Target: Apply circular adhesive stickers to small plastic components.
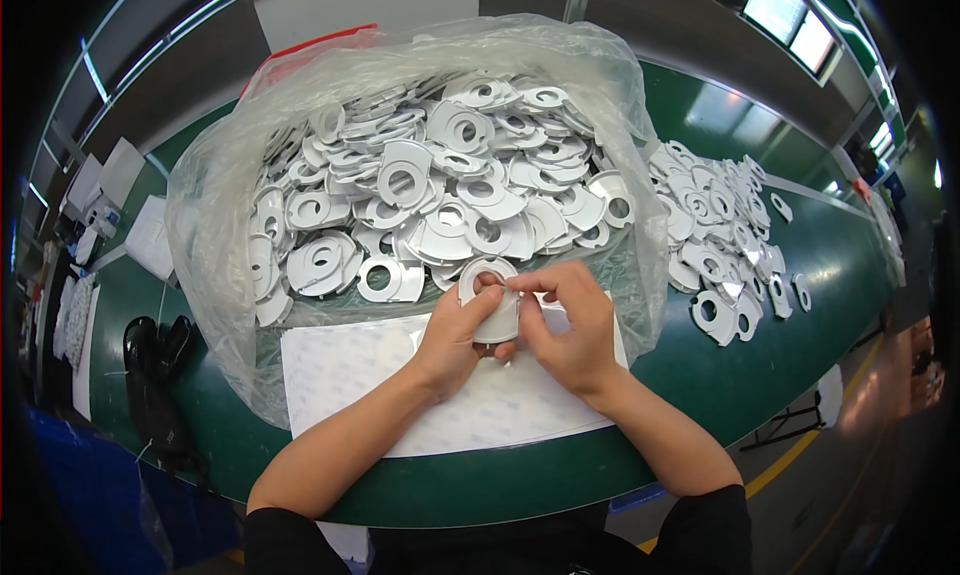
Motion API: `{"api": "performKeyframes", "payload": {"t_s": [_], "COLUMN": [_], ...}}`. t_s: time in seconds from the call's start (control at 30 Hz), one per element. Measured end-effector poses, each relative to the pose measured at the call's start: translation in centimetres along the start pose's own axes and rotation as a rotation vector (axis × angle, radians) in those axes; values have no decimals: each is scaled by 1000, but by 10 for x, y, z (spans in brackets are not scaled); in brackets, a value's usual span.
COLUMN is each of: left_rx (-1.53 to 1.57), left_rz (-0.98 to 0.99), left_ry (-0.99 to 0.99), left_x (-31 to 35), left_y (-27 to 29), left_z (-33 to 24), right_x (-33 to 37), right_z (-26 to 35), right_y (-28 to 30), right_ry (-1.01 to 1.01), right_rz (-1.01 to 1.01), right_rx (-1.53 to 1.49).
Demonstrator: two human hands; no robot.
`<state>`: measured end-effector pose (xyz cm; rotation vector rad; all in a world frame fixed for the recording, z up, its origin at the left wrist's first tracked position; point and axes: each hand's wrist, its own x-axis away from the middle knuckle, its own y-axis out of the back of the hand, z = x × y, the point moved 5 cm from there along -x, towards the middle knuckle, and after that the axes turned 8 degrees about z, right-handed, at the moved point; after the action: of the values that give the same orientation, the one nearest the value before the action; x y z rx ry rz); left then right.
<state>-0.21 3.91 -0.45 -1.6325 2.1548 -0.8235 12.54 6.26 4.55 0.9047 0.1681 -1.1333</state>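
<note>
We're scanning left to right. Far left, a black tool (152,375) is lying at the tabletop (800,305) edge, well apart from the hands, with white sheets (150,237) beyond it. No hazard there.

Centre-left, the clear plastic bag (205,225) is slumping open around a heap of white ring-shaped parts (430,190). The heap is sitting high and sloping toward the near side; we're judging that any tug on the bag wall could slide parts down onto the white sheet (380,375) lying in front of us.

Centre, the left hand (455,335) is gripping one white ring part (492,300) from below, thumb and fingers clamped on its lower edge. The right hand (570,320) is pinching the same part at its upper right, fingertips together on the rim. The part is being held just above the white sheet, right at the bag's mouth, near the heap.

Risks as we're reading them: the part is thin and the two grips are pulling against each other, so it could be bending or creasing. If a film or liner is being peeled, we can't tell; fingers are hiding that spot. A slip here would be dropping the part into the heap, where it's getting lost among identical ones.

Right, a loose pile of the same parts (720,235) is spreading along the tabletop toward its right edge; outliers could be getting knocked off by an elbow.
</note>
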Motion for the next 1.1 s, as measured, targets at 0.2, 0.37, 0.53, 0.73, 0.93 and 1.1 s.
{"api": "performKeyframes", "payload": {"t_s": [0.2,0.37,0.53,0.73,0.93,1.1], "left_rx": [13,-71,-105,-116,-233,-213], "left_rz": [-28,67,109,123,158,190], "left_ry": [-14,-35,-33,14,0,-17], "left_x": [0,1,0,2,3,4], "left_y": [2,-3,-5,-8,-12,-13], "left_z": [2,-1,1,4,3,5], "right_x": [-4,-14,-5,-3,-4,-8], "right_z": [29,22,-21,-23,-19,-5], "right_y": [3,17,0,0,0,4], "right_ry": [299,97,-530,-585,-595,-602], "right_rz": [-31,-93,136,142,114,90], "right_rx": [476,329,-676,-591,-550,-329]}}
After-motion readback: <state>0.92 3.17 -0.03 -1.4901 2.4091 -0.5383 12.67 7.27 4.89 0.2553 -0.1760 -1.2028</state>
